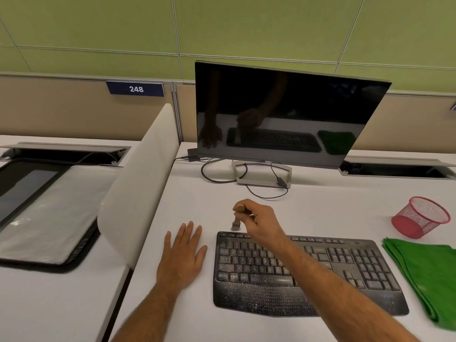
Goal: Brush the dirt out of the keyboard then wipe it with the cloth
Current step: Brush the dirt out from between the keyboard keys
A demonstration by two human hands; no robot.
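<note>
- The right hand (259, 222) grips a small brush (237, 218) just above the dusty keyboard's (306, 272) top left corner.
- The left hand (183, 255) lies flat beside it.
- The green cloth (427, 272) sits at the right edge.

The light is bright and even, with no dark corners. Shadows on the white bench (320, 208) are soft and faint. The black monitor (283, 112) acts like a mirror and shows dim shapes of the arms and things in front of it. The brush (236, 222) looks smeared and blurry. Straight lines on the green wall (222, 25) bend near the edges, because the camera sees very wide.
</note>
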